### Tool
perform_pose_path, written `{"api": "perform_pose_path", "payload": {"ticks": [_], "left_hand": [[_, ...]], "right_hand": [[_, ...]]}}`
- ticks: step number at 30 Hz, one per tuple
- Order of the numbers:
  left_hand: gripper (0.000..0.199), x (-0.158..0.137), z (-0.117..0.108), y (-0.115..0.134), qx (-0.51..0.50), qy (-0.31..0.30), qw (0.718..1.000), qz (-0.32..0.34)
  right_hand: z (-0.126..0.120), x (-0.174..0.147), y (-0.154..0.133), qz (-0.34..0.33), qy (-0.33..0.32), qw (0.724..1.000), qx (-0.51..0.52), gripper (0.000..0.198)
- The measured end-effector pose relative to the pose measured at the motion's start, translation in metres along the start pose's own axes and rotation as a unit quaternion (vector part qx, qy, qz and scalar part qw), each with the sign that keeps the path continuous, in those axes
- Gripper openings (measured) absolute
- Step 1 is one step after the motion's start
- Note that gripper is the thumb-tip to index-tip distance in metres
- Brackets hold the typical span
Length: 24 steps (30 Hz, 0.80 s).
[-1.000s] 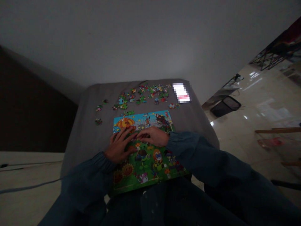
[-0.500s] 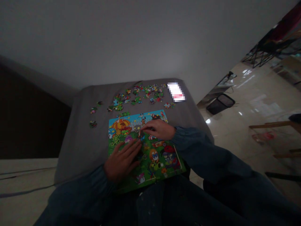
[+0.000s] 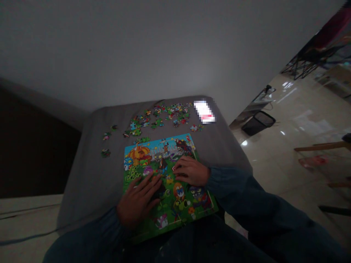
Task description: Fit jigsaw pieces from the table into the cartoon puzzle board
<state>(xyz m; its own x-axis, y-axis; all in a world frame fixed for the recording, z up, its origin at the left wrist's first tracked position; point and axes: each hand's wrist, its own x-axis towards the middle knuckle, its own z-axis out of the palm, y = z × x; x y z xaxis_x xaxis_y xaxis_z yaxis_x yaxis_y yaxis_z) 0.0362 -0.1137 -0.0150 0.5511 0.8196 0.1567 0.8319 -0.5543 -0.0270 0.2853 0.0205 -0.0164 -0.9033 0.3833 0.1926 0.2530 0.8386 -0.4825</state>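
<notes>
A colourful cartoon jigsaw puzzle [image 3: 171,221] lies over the near edge of a grey-covered table, with a pumpkin, a fence and cartoon figures on it. My left hand [image 3: 139,199] rests palm down on its left part, fingers stretched out and spread. On the right half of the puzzle, my right hand [image 3: 193,171] lies with its fingers a little bent and their tips on the surface. No piece shows between those fingers. Both hands hide parts of the picture beneath them. Beyond the far edge of the puzzle lies a heap of loose puzzle pieces [image 3: 175,109].
A few puzzle pieces [image 3: 105,152] lie apart on the left of the grey table [image 3: 90,175]. A phone with a bright screen [image 3: 204,111] lies at the back right. Behind stands a wall [image 3: 153,51]. A dark bin [image 3: 258,122] is on the floor to the right.
My right hand has moved right and nearer to me, from a pinch near the puzzle's upper middle to resting on its right half. My left hand stays on the puzzle. The view has shifted slightly.
</notes>
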Motion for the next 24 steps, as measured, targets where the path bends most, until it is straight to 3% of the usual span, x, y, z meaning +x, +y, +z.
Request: {"api": "perform_pose_path", "payload": {"ticks": [8,14,24], "left_hand": [[0.050,-0.001,-0.002,0.009,0.003,-0.027,0.999,-0.044],[0.052,-0.004,0.000,0.012,-0.015,-0.015,0.998,-0.063],[0.053,-0.004,-0.002,0.021,0.012,0.007,0.997,-0.073]], "right_hand": [[0.006,-0.004,0.002,-0.010,0.051,0.999,0.008,0.022],[0.006,-0.007,0.005,-0.015,0.073,0.997,0.006,0.022],[0.009,-0.007,0.005,-0.023,0.063,0.998,-0.006,0.024]]}}
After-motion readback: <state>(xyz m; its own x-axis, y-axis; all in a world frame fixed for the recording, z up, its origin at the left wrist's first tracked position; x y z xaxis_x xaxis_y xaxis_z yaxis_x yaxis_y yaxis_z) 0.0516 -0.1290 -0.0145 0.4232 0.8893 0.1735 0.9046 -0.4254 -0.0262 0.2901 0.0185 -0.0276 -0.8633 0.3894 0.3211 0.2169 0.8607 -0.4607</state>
